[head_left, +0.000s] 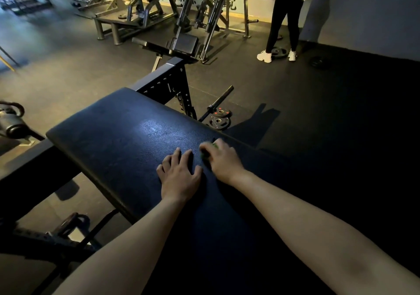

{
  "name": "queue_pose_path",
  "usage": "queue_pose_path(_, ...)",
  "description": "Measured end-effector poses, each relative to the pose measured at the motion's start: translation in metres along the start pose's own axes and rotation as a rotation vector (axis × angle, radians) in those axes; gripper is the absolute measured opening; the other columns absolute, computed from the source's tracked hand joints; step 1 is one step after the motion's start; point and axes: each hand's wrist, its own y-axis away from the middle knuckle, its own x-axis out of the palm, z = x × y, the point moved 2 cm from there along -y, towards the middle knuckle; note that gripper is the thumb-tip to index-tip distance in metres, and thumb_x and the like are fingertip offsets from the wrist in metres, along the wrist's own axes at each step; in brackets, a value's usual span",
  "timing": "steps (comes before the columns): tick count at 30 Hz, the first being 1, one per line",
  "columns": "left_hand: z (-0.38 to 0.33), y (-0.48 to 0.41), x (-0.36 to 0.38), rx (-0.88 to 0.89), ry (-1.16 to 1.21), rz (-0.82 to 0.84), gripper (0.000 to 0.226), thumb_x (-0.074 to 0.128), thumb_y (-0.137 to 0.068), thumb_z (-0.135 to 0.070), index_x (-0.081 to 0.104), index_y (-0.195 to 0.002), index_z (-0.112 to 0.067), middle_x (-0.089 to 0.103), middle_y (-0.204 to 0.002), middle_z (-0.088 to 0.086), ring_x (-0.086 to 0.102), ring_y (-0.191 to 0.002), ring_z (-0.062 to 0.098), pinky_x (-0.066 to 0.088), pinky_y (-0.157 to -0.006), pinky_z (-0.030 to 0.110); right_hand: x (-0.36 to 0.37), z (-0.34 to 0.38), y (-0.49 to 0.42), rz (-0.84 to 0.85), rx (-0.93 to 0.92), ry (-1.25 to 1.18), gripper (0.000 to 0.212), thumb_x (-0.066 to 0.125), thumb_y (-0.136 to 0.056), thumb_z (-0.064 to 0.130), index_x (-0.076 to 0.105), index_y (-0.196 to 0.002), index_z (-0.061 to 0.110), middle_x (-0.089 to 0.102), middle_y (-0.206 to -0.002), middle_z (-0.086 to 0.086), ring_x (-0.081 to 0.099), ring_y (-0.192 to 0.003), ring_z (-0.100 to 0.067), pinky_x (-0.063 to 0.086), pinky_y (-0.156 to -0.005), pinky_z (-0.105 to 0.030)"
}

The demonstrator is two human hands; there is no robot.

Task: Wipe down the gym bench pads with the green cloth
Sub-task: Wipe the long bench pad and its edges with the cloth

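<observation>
Both forearms reach over the black bench pad (118, 140). Left hand (180, 176) lies flat on it, fingers spread. Just beside it, the right hand (221, 158) is blurred, fingers curled over the green cloth (210, 150), which shows only in slivers near the pad's right edge. Beyond that edge, bare dark floor (318, 117). Ahead lie a barbell (219, 101) and weight plates (219, 118); a standing person (283, 22) is cut off above.

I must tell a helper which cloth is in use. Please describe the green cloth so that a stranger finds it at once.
Start at the big black bench pad in the foreground. Two hands lie on it; the right hand is closed around the green cloth near the pad's right edge. It is the only bright green thing there, mostly hidden under the fingers.
</observation>
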Motion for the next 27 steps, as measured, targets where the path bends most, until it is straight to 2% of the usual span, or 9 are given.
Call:
queue_pose_path(2, -0.001, 0.000, -0.001, -0.001, 0.004, 0.003, 0.068, 0.030, -0.082, -0.060, 0.039, -0.146, -0.039, 0.026, -0.162, -0.002, 0.017, -0.145, 0.023, 0.010, -0.118, 0.047, -0.013, -0.029, -0.008, -0.138, 0.193, 0.046, 0.059, 0.045, -0.094, 0.012, 0.036, -0.147, 0.035, 0.044, -0.125, -0.012, 0.048, -0.110, -0.033, 0.034, -0.095, -0.044)
queue_pose_path(3, -0.002, 0.001, -0.001, -0.002, 0.009, 0.002, 0.067, 0.031, -0.082, -0.060, 0.039, -0.146, -0.039, 0.026, -0.162, -0.002, 0.017, -0.145, 0.023, 0.010, -0.118, 0.047, -0.018, -0.041, -0.011, -0.155, 0.310, 0.068, 0.059, 0.044, -0.095, 0.013, 0.033, -0.149, 0.034, 0.042, -0.128, -0.012, 0.047, -0.113, -0.033, 0.032, -0.098, -0.046)
queue_pose_path(5, -0.001, 0.001, -0.002, -0.002, 0.011, 0.002, 0.067, 0.031, -0.082, -0.060, 0.039, -0.146, -0.039, 0.026, -0.162, -0.002, 0.016, -0.145, 0.023, 0.009, -0.118, 0.046, -0.019, -0.049, -0.017, -0.116, 0.437, 0.115, 0.044, 0.042, -0.098, 0.018, 0.042, -0.141, 0.026, 0.041, -0.132, -0.012, 0.047, -0.119, -0.034, 0.030, -0.101, -0.047)
queue_pose_path(9, -0.002, 0.000, -0.001, -0.003, 0.005, 0.005, 0.067, 0.031, -0.082, -0.060, 0.039, -0.145, -0.039, 0.025, -0.162, -0.002, 0.016, -0.145, 0.023, 0.009, -0.117, 0.046, 0.000, -0.021, -0.015, -0.093, 0.299, 0.136, 0.034, 0.044, -0.095, 0.013, 0.055, -0.126, 0.019, 0.046, -0.128, -0.011, 0.054, -0.110, -0.034, 0.034, -0.095, -0.040)
queue_pose_path(13, -0.002, -0.001, 0.000, -0.004, 0.001, 0.005, 0.067, 0.033, -0.082, -0.060, 0.039, -0.146, -0.039, 0.025, -0.163, -0.002, 0.016, -0.145, 0.023, 0.009, -0.117, 0.045, 0.014, 0.004, -0.001, -0.006, 0.092, -0.011, 0.027, 0.047, -0.100, 0.021, 0.061, -0.123, 0.020, 0.052, -0.122, -0.010, 0.056, -0.102, -0.036, 0.037, -0.092, -0.038)
queue_pose_path(16, -0.001, 0.000, -0.001, -0.003, 0.010, -0.004, 0.069, 0.033, -0.081, -0.060, 0.040, -0.146, -0.039, 0.026, -0.162, -0.002, 0.017, -0.145, 0.022, 0.009, -0.117, 0.044, 0.008, 0.005, -0.002, 0.038, -0.030, -0.036, 0.026, 0.049, -0.099, 0.023, 0.062, -0.122, 0.021, 0.055, -0.119, -0.009, 0.057, -0.105, -0.033, 0.036, -0.093, -0.039)
queue_pose_path(20, -0.002, 0.001, -0.001, 0.002, 0.014, -0.011, 0.067, 0.032, -0.083, -0.059, 0.039, -0.146, -0.039, 0.025, -0.163, -0.004, 0.016, -0.145, 0.021, 0.009, -0.117, 0.043, -0.012, -0.033, -0.033, -0.167, 0.167, -0.076, 0.026, 0.052, -0.095, 0.013, 0.059, -0.120, 0.012, 0.039, -0.130, -0.016, 0.043, -0.114, -0.035, 0.038, -0.099, -0.047)
queue_pose_path(23, -0.002, 0.001, -0.001, 0.004, 0.025, -0.020, 0.066, 0.033, -0.083, -0.059, 0.039, -0.146, -0.039, 0.025, -0.162, -0.005, 0.016, -0.145, 0.020, 0.010, -0.118, 0.043, -0.007, -0.045, -0.047, -0.137, 0.287, 0.017, 0.025, 0.044, -0.101, 0.021, 0.052, -0.120, 0.007, 0.037, -0.136, -0.014, 0.035, -0.120, -0.036, 0.034, -0.098, -0.046)
queue_pose_path(27, -0.002, 0.000, 0.000, -0.008, 0.038, -0.036, 0.071, 0.036, -0.083, -0.058, 0.034, -0.150, -0.037, 0.026, -0.162, -0.006, 0.017, -0.145, 0.019, 0.010, -0.118, 0.042, 0.015, -0.020, -0.049, -0.135, 0.134, 0.162, 0.020, 0.045, -0.099, 0.023, 0.054, -0.109, 0.008, 0.051, -0.118, -0.016, 0.044, -0.110, -0.036, 0.038, -0.089, -0.047)
